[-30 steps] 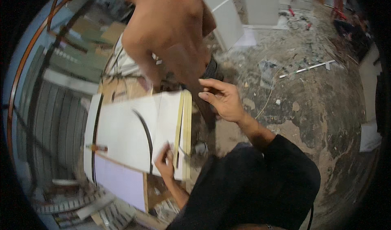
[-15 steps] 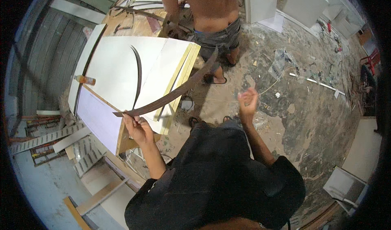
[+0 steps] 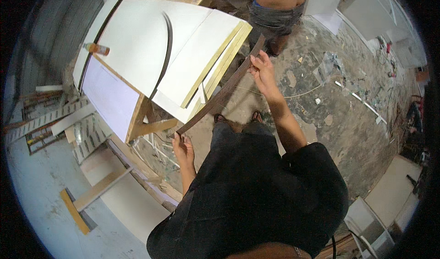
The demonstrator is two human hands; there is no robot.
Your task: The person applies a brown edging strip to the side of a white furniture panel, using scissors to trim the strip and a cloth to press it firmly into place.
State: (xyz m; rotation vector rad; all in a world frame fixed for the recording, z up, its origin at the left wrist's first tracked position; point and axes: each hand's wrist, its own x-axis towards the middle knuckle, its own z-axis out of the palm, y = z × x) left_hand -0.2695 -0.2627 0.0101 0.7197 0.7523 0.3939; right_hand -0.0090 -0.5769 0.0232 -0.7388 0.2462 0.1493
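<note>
A long dark brown strip (image 3: 220,97) stretches between my two hands, slanting up from lower left to upper right. My left hand (image 3: 184,150) pinches its lower end, close to the near corner of the worktable. Toward the upper end, the fingers of my right hand (image 3: 262,72) close on the strip. Just beyond it lie white panels (image 3: 133,38), with yellow-edged strips (image 3: 220,64) along their right side. Another dark curved strip (image 3: 167,52) rests on the panels.
An orange-brown bottle (image 3: 97,49) lies on the table's left part, near a pale lilac sheet (image 3: 110,98). Another person (image 3: 277,11) stands past the table's far right corner. A thin cable (image 3: 298,95) and a white strip (image 3: 362,102) lie on the stained floor. White panels stand at the far right.
My right hand has come from off the strip to grip its far end. The strip is straighter and nearer to me. The other person appears farther away as my view shifts.
</note>
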